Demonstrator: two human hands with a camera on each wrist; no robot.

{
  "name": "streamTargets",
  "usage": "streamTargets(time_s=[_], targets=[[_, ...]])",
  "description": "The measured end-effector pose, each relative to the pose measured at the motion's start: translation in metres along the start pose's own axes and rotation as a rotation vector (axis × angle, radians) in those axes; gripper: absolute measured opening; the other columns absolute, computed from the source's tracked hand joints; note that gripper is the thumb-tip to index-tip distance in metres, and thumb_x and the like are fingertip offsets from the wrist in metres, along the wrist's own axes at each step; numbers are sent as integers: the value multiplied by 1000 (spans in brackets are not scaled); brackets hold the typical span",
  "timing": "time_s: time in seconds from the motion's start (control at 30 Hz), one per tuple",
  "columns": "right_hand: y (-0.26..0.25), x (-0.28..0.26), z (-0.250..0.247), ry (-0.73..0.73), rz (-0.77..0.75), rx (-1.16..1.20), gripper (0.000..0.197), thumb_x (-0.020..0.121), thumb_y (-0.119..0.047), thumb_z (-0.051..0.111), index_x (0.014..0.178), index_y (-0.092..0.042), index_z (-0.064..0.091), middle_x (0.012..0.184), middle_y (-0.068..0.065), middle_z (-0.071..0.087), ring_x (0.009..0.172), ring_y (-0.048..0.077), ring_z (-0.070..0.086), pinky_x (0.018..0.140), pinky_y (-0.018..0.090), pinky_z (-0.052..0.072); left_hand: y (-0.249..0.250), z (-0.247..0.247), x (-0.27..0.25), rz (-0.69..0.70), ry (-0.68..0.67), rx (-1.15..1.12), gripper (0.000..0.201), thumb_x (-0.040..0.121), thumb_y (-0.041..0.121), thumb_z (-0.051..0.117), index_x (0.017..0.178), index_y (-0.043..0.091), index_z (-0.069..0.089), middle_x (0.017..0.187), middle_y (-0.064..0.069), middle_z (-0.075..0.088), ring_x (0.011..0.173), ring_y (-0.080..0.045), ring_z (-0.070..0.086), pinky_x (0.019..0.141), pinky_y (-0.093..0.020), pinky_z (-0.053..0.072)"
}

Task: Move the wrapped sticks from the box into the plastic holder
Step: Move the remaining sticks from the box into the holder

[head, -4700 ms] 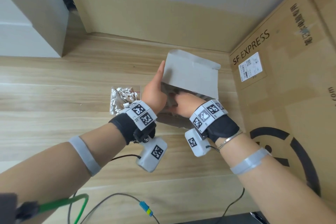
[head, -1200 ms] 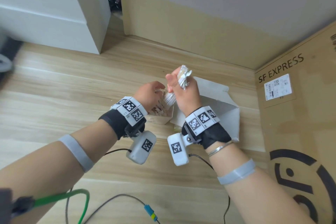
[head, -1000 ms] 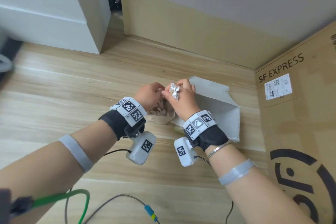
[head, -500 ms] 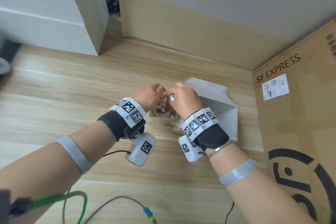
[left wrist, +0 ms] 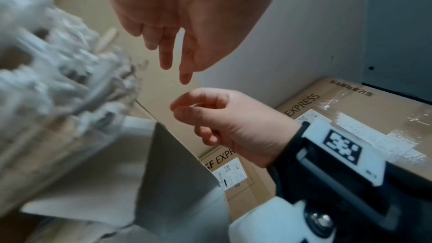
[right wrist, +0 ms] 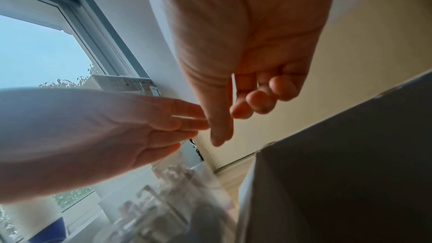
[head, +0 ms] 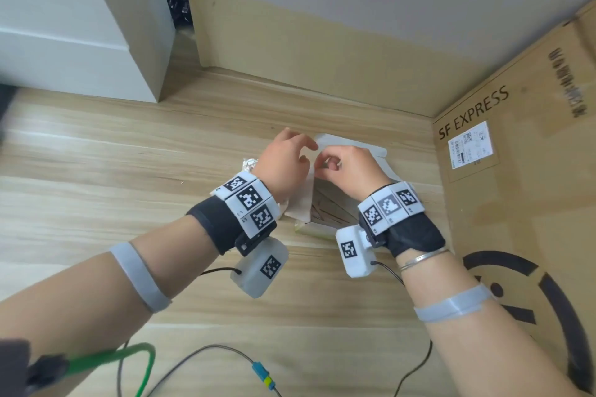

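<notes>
1. Two hands hang empty over the work, so I judge this the gap between loads: one bunch delivered, the next not yet picked.
2. Leftmost, the holder (head: 250,167) stands on the floor (head: 96,187), mostly hidden behind the left wrist in the head view; the left wrist view shows sticks (left wrist: 58,73) standing in it, blurred.
3. The left hand (head: 283,164) hovers just right of it, fingers straight and loose, grasping nothing.
4. The right hand (head: 348,167) is above the box (head: 325,203), fingers lightly curled round nothing.
5. The box lies open on its side, touching the holder or just beside it; I cannot tell which.
6. Next move, as I judge: reach into the box mouth, gather a bunch and carry it left.
</notes>
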State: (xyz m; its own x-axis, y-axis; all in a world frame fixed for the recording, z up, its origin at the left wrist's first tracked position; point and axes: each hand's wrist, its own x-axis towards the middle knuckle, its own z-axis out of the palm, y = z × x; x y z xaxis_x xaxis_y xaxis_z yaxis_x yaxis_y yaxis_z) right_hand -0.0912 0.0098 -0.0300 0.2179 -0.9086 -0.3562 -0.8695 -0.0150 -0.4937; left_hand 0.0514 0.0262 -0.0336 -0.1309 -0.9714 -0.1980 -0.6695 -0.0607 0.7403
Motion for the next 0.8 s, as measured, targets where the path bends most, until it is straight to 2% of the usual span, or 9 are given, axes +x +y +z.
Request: streamTargets(time_s=[0.07,0.13,0.27,0.37,0.47,0.57,0.67,0.73,0.8], targets=[[8,-3,-3,-36,27,-11,5,83,-23,64,85,-21,69,77,-3,60,78,15,54,77,28,44,9,7,-1,14,-25,-13,37,88,1,43,120,10,57,136,-8,46,122,-24,49,93,-23,37],[16,-7,-7,-86,63,-16,9,85,-21,61,89,-20,69,88,-5,64,88,14,57,82,26,44,19,15,-1,15,-50,-31,38,87,1,42,121,10,56,137,-8,46,121,-24,49,93,-24,38],[31,-13,-11,-210,103,-114,16,88,-22,57,99,-17,68,105,1,68,99,19,59,81,26,41,32,34,1,-55,-132,-14,42,88,7,45,130,10,48,144,-10,37,117,-26,52,93,-26,39],[43,-14,-10,-251,124,-182,19,89,-24,54,101,-23,69,110,-1,67,102,20,60,79,27,45,33,51,3,-182,-217,45,56,87,4,44,141,13,31,152,-17,20,134,-32,37,107,-37,37],[52,-12,-8,-299,120,-250,23,90,-26,52,108,-26,67,117,-4,65,108,19,59,84,29,47,30,66,9,-342,-263,57,72,88,2,43,148,23,10,155,-20,8,140,-38,23,111,-46,31],[57,-7,-4,-330,86,-285,26,91,-26,52,113,-22,65,121,-3,65,111,19,59,94,33,47,26,74,12,-389,-278,14,80,89,-1,40,148,27,-5,151,-23,20,135,-39,33,105,-38,36],[59,-4,3,-358,59,-318,27,91,-24,50,115,-20,63,122,1,64,112,23,58,98,37,46,22,73,15,-330,-281,-7,78,90,-4,38,148,23,-7,138,-23,45,112,-35,56,83,-30,42],[59,-3,7,-378,54,-357,28,92,-23,49,116,-18,62,122,4,64,111,25,59,97,38,47,21,70,16,-351,-297,-6,80,89,-7,34,148,27,-8,145,-15,41,101,-28,58,83,-30,44],[61,-2,12,-395,60,-402,31,93,-22,47,119,-16,61,121,7,63,110,26,59,96,37,48,22,67,14,-358,-296,-38,85,85,-12,31,148,32,-6,152,-8,32,115,-26,54,92,-32,45]])
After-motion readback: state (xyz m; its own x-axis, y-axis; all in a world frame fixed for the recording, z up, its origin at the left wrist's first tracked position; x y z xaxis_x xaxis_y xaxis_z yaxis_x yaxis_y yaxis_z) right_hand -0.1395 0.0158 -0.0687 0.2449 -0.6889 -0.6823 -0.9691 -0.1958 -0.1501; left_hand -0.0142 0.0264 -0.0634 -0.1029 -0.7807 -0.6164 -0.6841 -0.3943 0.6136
